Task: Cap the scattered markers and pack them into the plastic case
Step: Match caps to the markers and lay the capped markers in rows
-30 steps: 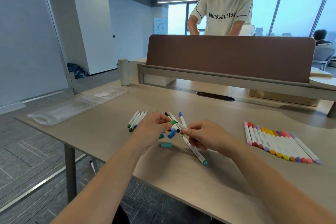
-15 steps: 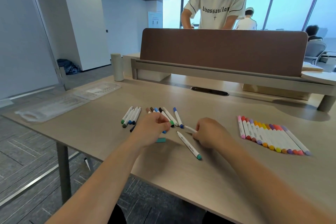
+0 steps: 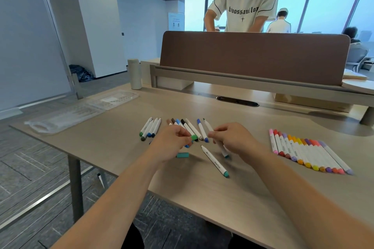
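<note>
Wood-grain counter (image 3: 202,198) carried the clear plastic case (image 3: 66,117) at ten o'clock, well apart from the hands. Capped markers (image 3: 307,151) lay in a row at three o'clock. Right hand (image 3: 234,139) gripped a green-tipped marker (image 3: 209,127), nib toward twelve. Left hand (image 3: 172,143) pinched a green cap (image 3: 194,137) just beside it. Recommendation: align cap with nib axis and press squarely home.

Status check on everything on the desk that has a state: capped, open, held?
plastic case: open, lying flat
green cap: pinched by left hand
held marker: uncapped, gripped by right hand
teal-ended marker: uncapped, lying on desk
teal cap: loose on desk
right-side marker row: capped, lined up
</note>
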`<state>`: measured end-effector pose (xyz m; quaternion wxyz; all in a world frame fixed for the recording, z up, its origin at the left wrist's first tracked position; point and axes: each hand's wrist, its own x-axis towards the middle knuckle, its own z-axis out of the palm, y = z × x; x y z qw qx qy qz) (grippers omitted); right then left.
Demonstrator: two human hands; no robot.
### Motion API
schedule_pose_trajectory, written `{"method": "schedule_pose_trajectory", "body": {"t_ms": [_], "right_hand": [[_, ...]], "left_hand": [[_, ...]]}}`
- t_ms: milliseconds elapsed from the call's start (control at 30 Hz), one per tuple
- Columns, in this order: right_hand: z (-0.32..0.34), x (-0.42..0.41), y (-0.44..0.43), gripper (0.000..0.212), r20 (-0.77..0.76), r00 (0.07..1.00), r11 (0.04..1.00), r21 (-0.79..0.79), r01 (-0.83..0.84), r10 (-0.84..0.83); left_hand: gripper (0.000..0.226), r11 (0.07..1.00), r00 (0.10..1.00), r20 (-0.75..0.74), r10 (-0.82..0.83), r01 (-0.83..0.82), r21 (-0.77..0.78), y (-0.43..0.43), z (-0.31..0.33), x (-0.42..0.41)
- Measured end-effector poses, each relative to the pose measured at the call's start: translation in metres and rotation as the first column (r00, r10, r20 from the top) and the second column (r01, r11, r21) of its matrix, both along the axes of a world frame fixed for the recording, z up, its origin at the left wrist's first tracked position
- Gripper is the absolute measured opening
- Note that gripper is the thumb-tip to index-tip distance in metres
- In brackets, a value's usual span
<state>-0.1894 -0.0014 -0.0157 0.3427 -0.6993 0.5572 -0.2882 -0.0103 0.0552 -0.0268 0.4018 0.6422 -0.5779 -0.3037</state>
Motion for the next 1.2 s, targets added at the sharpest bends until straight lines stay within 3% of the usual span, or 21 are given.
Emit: {"method": "schedule_pose_trajectory", "body": {"t_ms": [333, 567, 733, 867, 1200], "right_hand": [[-0.001, 0.007, 0.001, 0.017, 0.068, 0.997, 0.997, 0.062, -0.052, 0.048], [-0.001, 0.011, 0.005, 0.022, 0.010, 0.995, 0.995, 0.007, -0.102, 0.102], [0.001, 0.008, 0.007, 0.019, -0.055, 0.984, 0.986, -0.012, -0.169, 0.168], [-0.001, 0.010, 0.008, 0.022, -0.065, 0.980, 0.982, 0.009, -0.187, 0.187], [-0.003, 0.024, 0.007, 0.023, -0.096, 0.982, 0.985, -0.038, -0.166, 0.161]], "left_hand": [[0.006, 1.000, 0.999, -0.040, 0.005, -0.006, -0.009, -0.002, -0.002, 0.004], [0.008, 1.000, 0.998, -0.063, 0.017, -0.018, -0.001, -0.004, -0.005, 0.008], [0.019, 0.990, 0.977, -0.170, 0.126, -0.135, -0.042, -0.008, -0.007, 0.013], [0.018, 0.977, 0.965, -0.172, 0.196, -0.208, -0.054, -0.013, -0.008, 0.018], [0.014, 0.978, 0.975, 0.070, 0.209, -0.210, 0.001, -0.010, -0.019, 0.033]]}}
